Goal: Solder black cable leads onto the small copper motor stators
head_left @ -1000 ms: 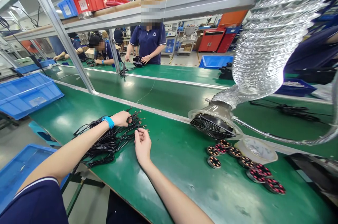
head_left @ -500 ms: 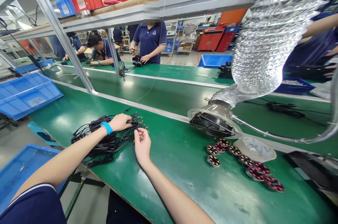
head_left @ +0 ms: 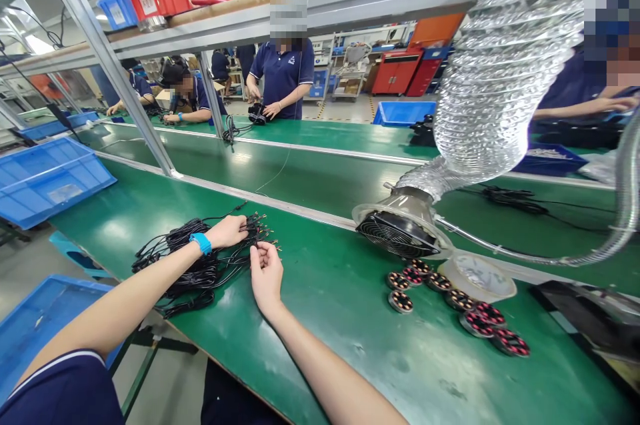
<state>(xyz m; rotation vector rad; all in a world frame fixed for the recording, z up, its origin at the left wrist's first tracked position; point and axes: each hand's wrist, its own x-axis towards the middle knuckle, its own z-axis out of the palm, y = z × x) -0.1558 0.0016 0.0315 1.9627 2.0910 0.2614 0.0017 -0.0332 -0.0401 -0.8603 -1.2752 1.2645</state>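
A heap of black cables [head_left: 203, 271] lies on the green workbench [head_left: 320, 345], with bare coppery wire ends fanned out at its right side. My left hand [head_left: 227, 231], with a blue band at the wrist, reaches over the heap, its fingers closed on cables near those ends. Beside it my right hand [head_left: 267, 271] is curled, thumb and fingertips pinched on the cables just below the wire ends. The fingertips of both hands are partly hidden among the cables.
Several round motor stators [head_left: 400, 300] lie right, near a translucent bowl [head_left: 477, 278] and a fan [head_left: 397, 233] on a silver duct [head_left: 480, 91]. Blue bins [head_left: 55, 178] stand left. A metal post [head_left: 110, 71] carries the overhead shelf. Co-workers [head_left: 283, 75] stand and sit across the bench.
The view has shifted slightly, so the scene sits a little differently. Both hands stay at the cable ends with almost no movement. A co-worker at far right has come further into view.
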